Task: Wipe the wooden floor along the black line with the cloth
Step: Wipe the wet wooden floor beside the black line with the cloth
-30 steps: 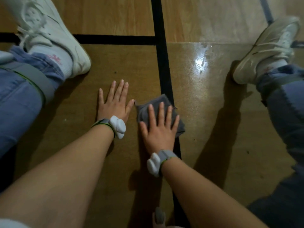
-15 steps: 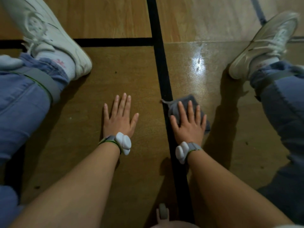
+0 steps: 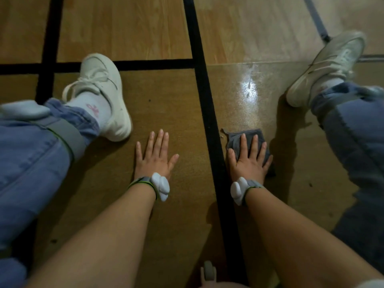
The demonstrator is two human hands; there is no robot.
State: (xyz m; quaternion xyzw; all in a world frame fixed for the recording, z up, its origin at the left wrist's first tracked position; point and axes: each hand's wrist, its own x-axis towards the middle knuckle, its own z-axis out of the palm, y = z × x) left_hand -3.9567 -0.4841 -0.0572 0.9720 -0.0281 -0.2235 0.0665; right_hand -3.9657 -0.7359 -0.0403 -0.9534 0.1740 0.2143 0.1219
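One head cam only, worn by the person, looking fwd and steeply down at the wooden floor (image 3: 166, 96), close range. Black line (image 3: 209, 125) runs near to far, approx centre; legs frame left and right edges.

A brown wooden floor (image 3: 166, 96) fills the view, paler at the top, crossed by black lines (image 3: 207, 113), with a bright glare patch (image 3: 248, 88) on its glossy right-hand part.

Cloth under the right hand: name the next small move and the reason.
Probably slide the cloth left onto the black line. The right hand presses it flat just right of the line, not on it, while the left hand braces on the floor.
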